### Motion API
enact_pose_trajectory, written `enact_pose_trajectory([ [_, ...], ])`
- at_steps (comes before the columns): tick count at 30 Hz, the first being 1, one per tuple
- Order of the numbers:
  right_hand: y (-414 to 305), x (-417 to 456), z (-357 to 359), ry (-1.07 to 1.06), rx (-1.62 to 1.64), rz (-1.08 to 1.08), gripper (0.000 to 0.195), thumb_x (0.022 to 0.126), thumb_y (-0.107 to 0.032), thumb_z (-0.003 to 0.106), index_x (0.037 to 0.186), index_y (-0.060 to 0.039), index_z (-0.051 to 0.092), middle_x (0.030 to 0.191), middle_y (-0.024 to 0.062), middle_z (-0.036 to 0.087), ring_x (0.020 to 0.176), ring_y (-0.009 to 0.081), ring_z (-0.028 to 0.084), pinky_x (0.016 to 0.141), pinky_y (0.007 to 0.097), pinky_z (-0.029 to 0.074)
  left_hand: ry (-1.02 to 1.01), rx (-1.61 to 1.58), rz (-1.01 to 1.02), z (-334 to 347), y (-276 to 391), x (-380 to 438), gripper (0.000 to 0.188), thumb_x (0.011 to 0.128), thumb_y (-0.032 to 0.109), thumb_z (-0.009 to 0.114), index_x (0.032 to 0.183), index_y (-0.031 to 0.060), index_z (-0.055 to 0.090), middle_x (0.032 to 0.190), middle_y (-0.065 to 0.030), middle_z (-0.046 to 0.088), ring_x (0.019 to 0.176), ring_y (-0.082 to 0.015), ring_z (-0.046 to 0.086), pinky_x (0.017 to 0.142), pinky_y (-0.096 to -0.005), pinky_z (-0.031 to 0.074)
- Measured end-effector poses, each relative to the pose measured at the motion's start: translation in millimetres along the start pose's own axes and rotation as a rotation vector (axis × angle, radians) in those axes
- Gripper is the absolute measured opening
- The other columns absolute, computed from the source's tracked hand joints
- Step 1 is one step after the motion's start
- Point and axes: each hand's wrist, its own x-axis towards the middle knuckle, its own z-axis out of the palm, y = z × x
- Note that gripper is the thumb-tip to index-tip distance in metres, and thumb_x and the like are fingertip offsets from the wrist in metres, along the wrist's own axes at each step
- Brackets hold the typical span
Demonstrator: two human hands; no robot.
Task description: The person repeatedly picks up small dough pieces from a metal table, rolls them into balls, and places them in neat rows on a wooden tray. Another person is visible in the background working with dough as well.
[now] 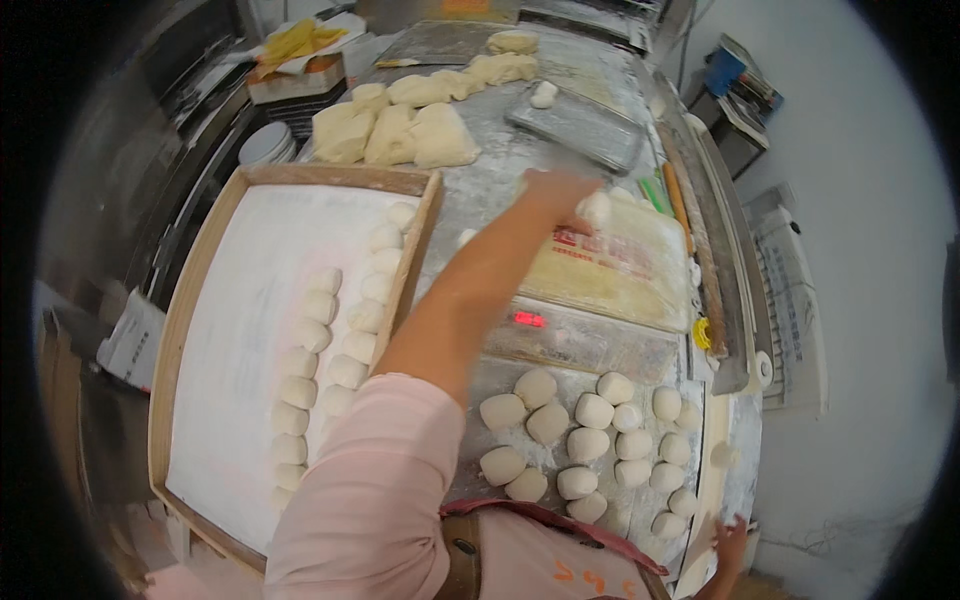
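My left hand [556,196], blurred by motion, reaches over a digital scale [592,349] topped by a yellowish tray [622,289] with red printing. A white dough piece [595,209] sits between its thumb and fingers. More pale dough shows beyond, at the tray's far edge. My right hand [729,540] is low at the right, beside the table's wooden edge strip [709,480], fingers apart and with nothing seen in it. Several rounded dough pieces [589,444] lie in loose rows on the floured table before me. Another dough piece [724,455] rests close to the edge strip.
At left, a wooden tray [337,175] lined with white holds two rows of dough pieces [298,392]. Large dough slabs [442,135] lie farther back, near a metal pan [581,127]. Along the right are rolling pins [694,240], a green tool [651,195] and the wall [862,300].
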Motion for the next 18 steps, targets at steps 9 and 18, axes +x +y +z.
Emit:
enact_pose_trajectory([
  [9, -104, -17, 37, 0.078, 0.094, -0.103, 0.054, 0.081, -0.020, 0.075, 0.125, -0.0006, 0.050, 0.083, 0.0155, 0.064, 0.054, 0.0222, 0.061, 0.044, 0.0329, 0.048, 0.009, 0.046, -0.046, 12, 1, 11, 0.069, 0.069, 0.048, 0.079, 0.131, 0.0313, 0.054, 0.126, -0.0074, 0.057, 0.122, -0.0283, 0.051, 0.091, -0.0674, 0.038],
  [18, -127, -2, 37, 0.156, -0.347, -0.319, 0.043, 0.076, -0.032, 0.077, 0.096, 0.0015, 0.061, 0.083, 0.0227, 0.066, 0.080, 0.0391, 0.066, 0.072, 0.0442, 0.051, 0.372, -1.165, -0.166, -13, -66, -13, 0.080, 0.082, 0.041, 0.076, 0.144, 0.0092, 0.038, 0.135, -0.0108, 0.051, 0.115, -0.0246, 0.054, 0.094, -0.0387, 0.047],
])
